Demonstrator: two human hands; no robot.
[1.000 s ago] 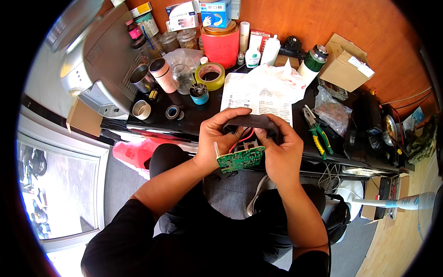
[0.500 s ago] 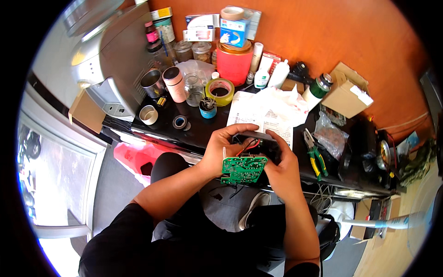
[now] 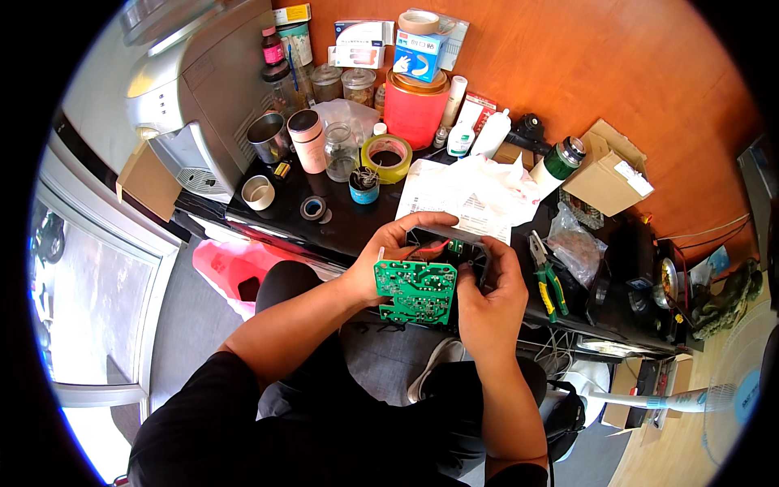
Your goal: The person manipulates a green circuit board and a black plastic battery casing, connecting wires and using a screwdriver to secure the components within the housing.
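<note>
A green circuit board [image 3: 415,292] hangs tilted in front of a dark plastic housing [image 3: 471,241], with red wire showing between them. My left hand [image 3: 380,258] is closed on the housing's left side, its index finger along the top edge. Part of that hand is hidden behind the board. My right hand [image 3: 496,296] grips the housing's right side, the thumb pressed in near its opening. Both hands hold the housing above my lap, just off the black table's [image 3: 345,235] front edge. A paper sheet [image 3: 418,191] lies beyond it.
Pliers with yellow-green handles [image 3: 553,290] and a clear plastic bag [image 3: 574,242] lie to the right. Yellow tape [image 3: 386,159], a glass jar [image 3: 341,152] and a pink tumbler [image 3: 307,141] stand farther back. A coffee machine [image 3: 191,105] is at left, a fan [image 3: 734,398] at lower right.
The green board has turned to face me more fully and sits slightly lower and further left. My right thumb has shifted at the housing's opening. The whole view has shifted a little.
</note>
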